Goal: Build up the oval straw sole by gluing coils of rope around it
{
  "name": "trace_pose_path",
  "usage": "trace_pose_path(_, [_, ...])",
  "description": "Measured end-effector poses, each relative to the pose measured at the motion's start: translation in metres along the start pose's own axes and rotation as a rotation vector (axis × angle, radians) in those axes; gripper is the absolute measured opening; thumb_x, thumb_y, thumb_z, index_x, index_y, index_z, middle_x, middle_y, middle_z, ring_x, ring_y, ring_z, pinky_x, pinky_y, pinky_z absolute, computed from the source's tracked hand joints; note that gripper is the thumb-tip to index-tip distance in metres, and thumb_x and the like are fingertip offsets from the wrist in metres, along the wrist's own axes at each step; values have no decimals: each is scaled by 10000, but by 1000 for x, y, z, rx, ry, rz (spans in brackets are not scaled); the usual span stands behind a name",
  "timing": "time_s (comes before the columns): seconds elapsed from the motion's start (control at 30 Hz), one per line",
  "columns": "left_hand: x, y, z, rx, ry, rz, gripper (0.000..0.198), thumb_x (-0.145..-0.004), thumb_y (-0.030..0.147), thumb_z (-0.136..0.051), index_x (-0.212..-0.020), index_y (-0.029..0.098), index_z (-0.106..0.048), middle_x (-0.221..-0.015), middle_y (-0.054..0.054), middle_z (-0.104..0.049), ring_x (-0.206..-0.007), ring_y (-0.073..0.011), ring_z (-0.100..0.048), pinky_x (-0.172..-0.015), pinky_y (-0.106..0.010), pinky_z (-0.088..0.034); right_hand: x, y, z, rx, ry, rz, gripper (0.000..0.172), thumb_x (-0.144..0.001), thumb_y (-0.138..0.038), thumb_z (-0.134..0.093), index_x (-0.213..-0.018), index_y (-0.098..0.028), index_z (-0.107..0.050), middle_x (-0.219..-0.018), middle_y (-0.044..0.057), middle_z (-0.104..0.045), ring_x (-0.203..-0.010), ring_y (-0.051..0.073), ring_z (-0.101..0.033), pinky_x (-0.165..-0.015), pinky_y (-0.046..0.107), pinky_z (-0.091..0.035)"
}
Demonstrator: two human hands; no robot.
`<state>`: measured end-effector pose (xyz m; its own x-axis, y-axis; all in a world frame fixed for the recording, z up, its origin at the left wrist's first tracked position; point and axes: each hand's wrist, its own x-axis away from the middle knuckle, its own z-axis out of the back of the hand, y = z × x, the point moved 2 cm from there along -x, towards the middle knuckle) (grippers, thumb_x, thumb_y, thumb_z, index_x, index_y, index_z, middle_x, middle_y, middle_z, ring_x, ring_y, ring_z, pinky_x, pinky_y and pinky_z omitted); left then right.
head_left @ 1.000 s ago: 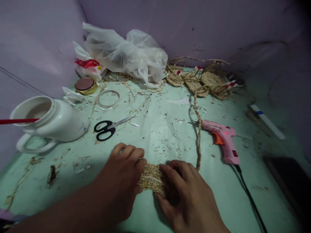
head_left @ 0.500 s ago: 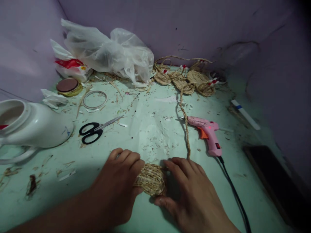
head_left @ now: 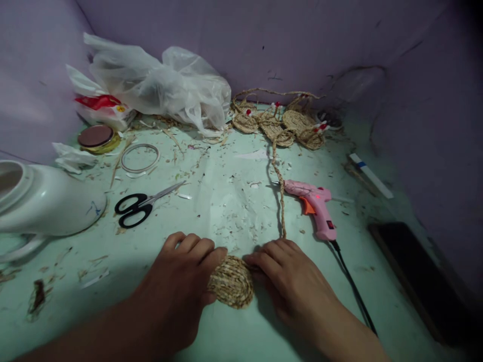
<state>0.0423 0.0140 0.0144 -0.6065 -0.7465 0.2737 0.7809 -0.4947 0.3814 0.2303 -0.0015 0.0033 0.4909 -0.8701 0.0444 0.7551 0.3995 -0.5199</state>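
A small oval coil of braided straw point(head_left: 233, 282) lies low in the middle of the head view. My left hand point(head_left: 184, 281) is closed on its left edge, fingers over the top and thumb underneath. On the other side, my right hand point(head_left: 289, 274) is closed at the coil's upper right edge, gripping the braided straw cord point(head_left: 281, 201). That cord runs from the far pile down to my right knuckles; the stretch inside the hand is hidden. A pink glue gun point(head_left: 311, 198) lies on its side beyond the right hand, its nozzle behind the cord.
Black-handled scissors point(head_left: 145, 205) lie left of centre, near a white jug point(head_left: 56, 201) on its side. At the back are a plastic bag point(head_left: 158, 85) and several straw coils point(head_left: 298, 123) with pins. A dark phone point(head_left: 415, 271) and the gun's cable point(head_left: 350, 281) are at right.
My right hand's thumb has left the coil's lower right edge, and its fingers have closed in at the upper right. The whole view has shifted slightly, so things sit further left.
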Motion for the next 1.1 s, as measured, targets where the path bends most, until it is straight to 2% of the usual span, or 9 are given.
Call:
trace_pose_path(0.13, [1, -1, -1, 40, 40, 2, 603, -664, 95, -584, -1241, 207, -445, -1070, -71, -587, -938, -287, -491, -885, -518, -311, -1, 2, -2, 21, 61, -19, 303, -748, -5, -460, -913, -179, -646, -811, 63, -605, -751, 214, -541, -640, 334, -451])
trace_pose_path(0.33, [0, -4, 0, 76, -31, 4, 351, -674, 103, -556, -1008, 210, -544, -989, -60, -574, -896, -280, -482, -843, -520, -338, 3, 2, -10, -27, 199, -38, 284, -761, -20, -441, -866, -178, -653, -786, 67, -600, -719, 204, -537, -615, 328, -464])
trace_pose_path(0.47, [0, -4, -2, 64, -6, 8, 374, -645, 106, -546, -999, 226, -548, -972, -53, -558, -885, -273, -470, -825, -492, -345, 4, 2, -12, -118, 250, -11, 279, -730, -10, -452, -827, -185, -645, -835, 73, -622, -750, 202, -553, -645, 335, -470])
trace_pose_path(0.57, [1, -2, -2, 51, 15, 27, 358, -627, 106, -533, -964, 228, -548, -956, -49, -553, -877, -262, -463, -828, -475, -349, 4, 0, -11, -202, 208, -33, 312, -719, 3, -451, -880, -193, -632, -869, 64, -633, -787, 204, -566, -686, 356, -476])
trace_pose_path(0.67, [2, -1, -1, 43, 22, 30, 347, -622, 108, -535, -945, 233, -540, -952, -44, -551, -878, -256, -460, -835, -473, -355, 3, -4, -7, -211, 136, -52, 412, -795, -25, -435, -1145, -198, -565, -897, 66, -620, -811, 211, -563, -715, 398, -478])
trace_pose_path(0.73, [1, -1, -1, 39, 17, 28, 362, -617, 106, -542, -955, 237, -535, -950, -44, -548, -878, -256, -458, -831, -477, -360, 2, -9, -5, -185, 93, -52, 415, -845, -134, -513, -1251, -216, -498, -963, 76, -601, -847, 230, -556, -734, 436, -475])
trace_pose_path(0.87, [1, -2, -3, 44, -14, 34, 347, -630, 111, -555, -954, 232, -531, -939, -48, -541, -874, -261, -458, -810, -483, -368, -1, -20, -11, -187, 83, -69, 514, -713, -367, -751, -1167, -247, -542, -1042, 76, -568, -871, 254, -547, -714, 441, -479])
trace_pose_path(1.1, [0, -5, -1, 98, -28, 23, 301, -656, 136, -578, -941, 216, -521, -949, -54, -547, -873, -261, -462, -819, -480, -370, -2, -28, -24, -144, 84, -148, 450, -682, -219, -679, -1105, -226, -524, -1034, 76, -559, -874, 266, -528, -718, 476, -463])
